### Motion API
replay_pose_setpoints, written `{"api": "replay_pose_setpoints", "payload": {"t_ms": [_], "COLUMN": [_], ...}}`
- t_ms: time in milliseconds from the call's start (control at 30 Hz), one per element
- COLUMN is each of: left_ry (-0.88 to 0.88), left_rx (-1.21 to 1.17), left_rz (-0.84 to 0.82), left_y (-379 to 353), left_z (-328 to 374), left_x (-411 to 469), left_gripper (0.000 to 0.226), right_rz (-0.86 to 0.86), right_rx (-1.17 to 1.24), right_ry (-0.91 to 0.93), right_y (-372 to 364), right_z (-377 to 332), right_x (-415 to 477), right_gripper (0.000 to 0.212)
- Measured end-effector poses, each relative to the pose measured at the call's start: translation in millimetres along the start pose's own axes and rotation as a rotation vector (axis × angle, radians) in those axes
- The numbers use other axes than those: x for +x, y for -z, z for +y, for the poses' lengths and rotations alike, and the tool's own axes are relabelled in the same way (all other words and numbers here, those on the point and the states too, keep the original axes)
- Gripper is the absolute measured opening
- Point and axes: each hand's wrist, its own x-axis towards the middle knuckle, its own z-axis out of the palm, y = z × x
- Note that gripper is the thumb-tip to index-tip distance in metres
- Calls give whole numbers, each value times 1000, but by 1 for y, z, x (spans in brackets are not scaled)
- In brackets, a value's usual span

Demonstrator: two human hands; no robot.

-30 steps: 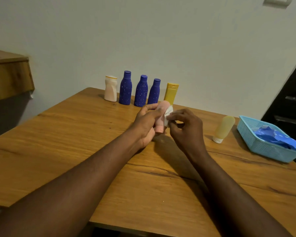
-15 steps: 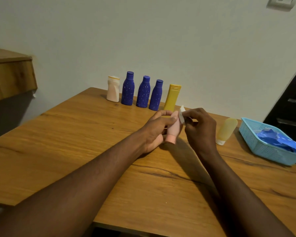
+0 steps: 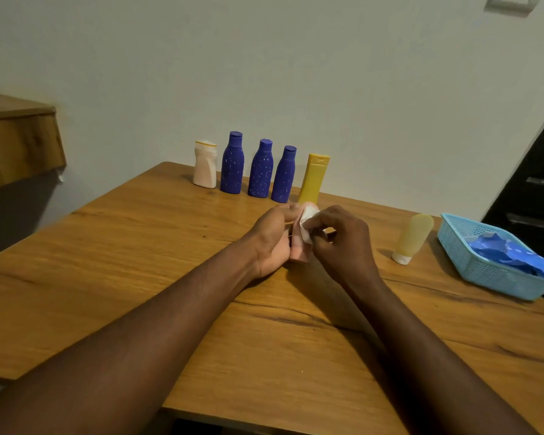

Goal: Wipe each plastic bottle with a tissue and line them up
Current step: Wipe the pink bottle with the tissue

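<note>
A wooden shelf (image 3: 16, 142) juts from the wall at the far left, well away from the yellow bottle (image 3: 314, 178) that serves as the marker here. On the table (image 3: 139, 262), a row stands upright along the back edge, running leftward from the yellow bottle: a blue bottle (image 3: 284, 174) just beside it, a second blue bottle (image 3: 260, 168), a third blue bottle (image 3: 232, 163), and at the row's left end a cream bottle (image 3: 205, 164). The blue ones are flecked with pale specks; no label or writing can be read on any bottle.

In front of the yellow bottle, the left hand (image 3: 272, 240) is curled around a small pink bottle (image 3: 299, 251), held off the table with its lower end pointing down. The right hand (image 3: 339, 241) pinches a folded white tissue (image 3: 307, 226) between thumb and fingertips and presses it against the pink bottle's upper side.

To the right of the yellow bottle, a pale yellow tube (image 3: 413, 237) leans on its white cap, apart from the hands. Farther right, at the table's edge, a light blue basket (image 3: 471, 265) holds crumpled blue material (image 3: 512, 252); what it is cannot be told.
</note>
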Motion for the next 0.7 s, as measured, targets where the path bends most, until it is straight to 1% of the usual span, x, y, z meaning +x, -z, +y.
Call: {"api": "replay_pose_setpoints", "payload": {"t_ms": [167, 333, 400, 500, 600, 700], "left_ry": [1, -9, -12, -37, -85, -134], "left_rx": [80, 124, 119, 97, 73, 66], "left_rz": [-106, -118, -111, -102, -83, -28], "left_y": [-6, -6, -6, -8, -8, -4], "left_z": [-1, -5, -5, -6, -5, -1], "left_x": [-3, -2, -2, -4, -7, -5], "left_gripper": [19, 33, 35, 36, 37, 45], "right_rz": [132, 206, 224, 230, 200, 162], "right_rx": [33, 79, 82, 82, 95, 113], "right_ry": [2, -25, -36, -35, -25, -43], "right_y": [9, 15, 15, 10, 3, 0], "right_z": [4, 9, 10, 9, 5, 1], "right_x": [5, 8, 9, 8, 6, 5], "right_gripper": [18, 15, 15, 15, 17, 17]}}
